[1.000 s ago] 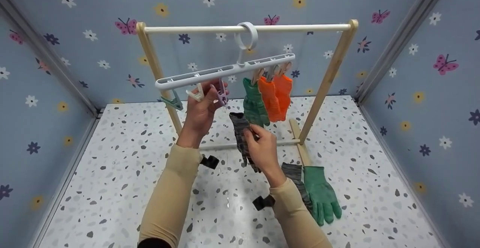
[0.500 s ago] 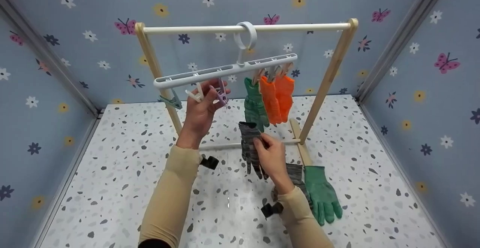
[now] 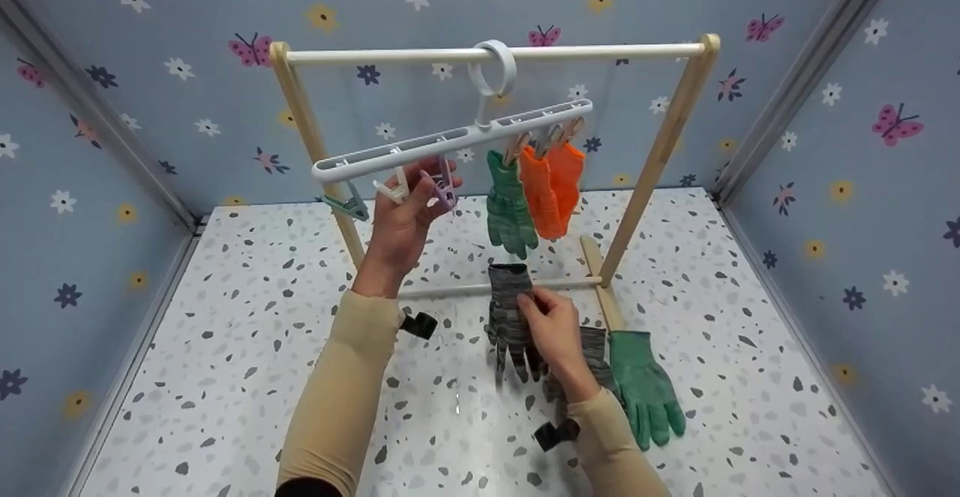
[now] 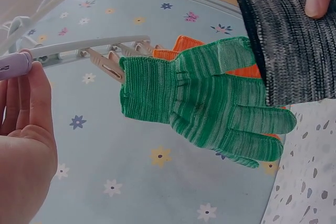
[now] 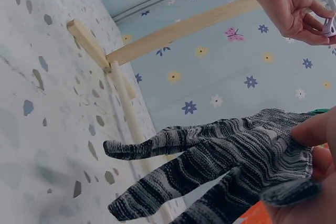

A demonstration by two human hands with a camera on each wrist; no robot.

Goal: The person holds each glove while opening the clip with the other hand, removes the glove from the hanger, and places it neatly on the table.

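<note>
In the head view my left hand [image 3: 401,230] pinches a purple clothespin [image 3: 445,191] under the left half of a white hanger [image 3: 420,153]. Thumb and fingers of my right hand [image 3: 555,324] pinch the side of a black-and-grey striped knit glove [image 3: 510,305], which hangs with its cuff up and fingers down. The right wrist view shows that glove's striped fingers [image 5: 173,177] dangling. A green knit glove [image 4: 205,98] and orange knit gloves [image 3: 551,189] hang from clothespins on the hanger's right half. White [image 3: 393,188] and green [image 3: 349,203] clothespins hang bare at its left.
The hanger's ring [image 3: 495,69] hooks over a wooden rack's top rail [image 3: 600,52]. On the speckled table [image 3: 247,377] lie another grey striped glove [image 3: 595,343], partly behind my right arm, and a green glove [image 3: 649,384]. Patterned walls [image 3: 847,204] stand around.
My right hand has moved down and to the right with the striped glove, away from the hanger. The left hand stays at the purple clothespin. The hanging gloves sway slightly.
</note>
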